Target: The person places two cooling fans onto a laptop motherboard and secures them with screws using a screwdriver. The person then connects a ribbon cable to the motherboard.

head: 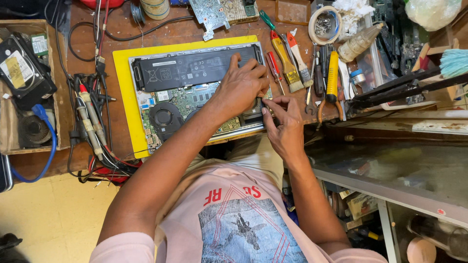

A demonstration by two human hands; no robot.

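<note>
On yellow mat, opened laptop, insides up. Left hand pressed flat near right fan; right hand pinched narrow at the near-right corner — on what, cannot tell. Seemingly mid-disassembly — next calls for steady, fine fingertip work.

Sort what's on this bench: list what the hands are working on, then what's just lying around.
In use:
opened laptop
yellow mat
left hand resting on the laptop
right hand at its right edge

Lying about:
paintbrushes
red screwdriver
yellow pliers
circuit board
hard drive
</note>
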